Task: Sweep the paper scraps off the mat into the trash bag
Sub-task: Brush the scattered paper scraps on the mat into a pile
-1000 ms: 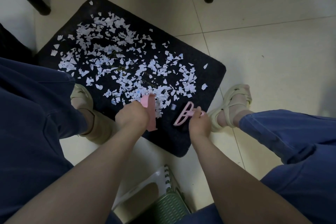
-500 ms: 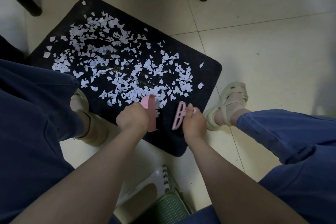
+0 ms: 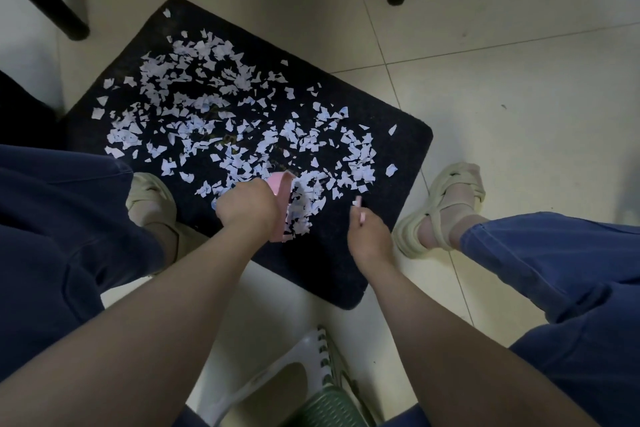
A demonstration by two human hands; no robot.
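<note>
I look down from the head camera at a dark mat (image 3: pixel 381 253) on a pale tiled floor, between my two sandalled feet. White paper scraps (image 3: pixel 221 121) cover most of it, spread thickly from the far left corner across to the right edge.

My left hand (image 3: pixel 247 208) is curled round a pink scoop (image 3: pixel 282 191), which stands on its edge on the near part of the mat. A small heap of scraps (image 3: pixel 301 215) is bunched against the scoop's right face. My right hand (image 3: pixel 369 236) sits just to the right of that heap, its fingers pinching a thin pink tool (image 3: pixel 360 210). Only a sliver of the tool shows above the knuckles, so I cannot tell its shape.

I see no trash bag that I can identify in this view. A dark shape at the far left edge is too dim to name.

I judge the task to be at an early stage. One small gathering sits at the scoop, but nearly all the scraps lie loose across the mat and none has visibly reached a bag. What is left is the bulk of the sweeping, plus every trip to the bag.
</note>
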